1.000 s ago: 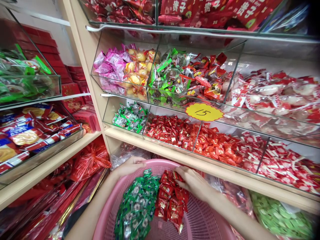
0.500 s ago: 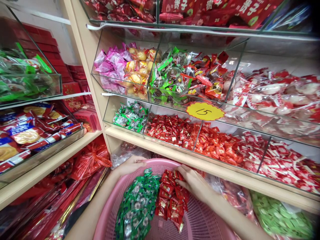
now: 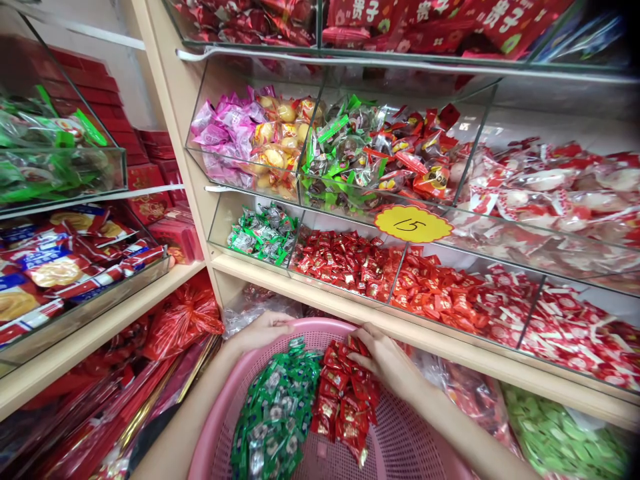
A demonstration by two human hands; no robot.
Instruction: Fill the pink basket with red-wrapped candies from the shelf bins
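A pink mesh basket [image 3: 215, 427] holds a pile of green-wrapped candies [image 3: 275, 413] on its left and a smaller pile of red-wrapped candies [image 3: 345, 400] beside it. My left hand [image 3: 265, 330] is closed on the basket's far rim, its fingertips partly hidden. At the rim's far right, my right hand [image 3: 377, 353] is curled over the edge, its fingers bent beside the top of the red candies. Whether those fingers grip the rim or a candy is hard to see.
Just beyond the basket runs a wooden shelf edge [image 3: 310, 293]. Above it are clear bins of green candies [image 3: 265, 233] and red candies [image 3: 345, 260], with a yellow price tag [image 3: 413, 224]. Snack packets [image 3: 60, 257] lie left, a green bag [image 3: 560, 433] lower right.
The camera view has shifted very slightly. My right hand's fingers have moved a little towards the basket's rim; the basket and candies look the same.
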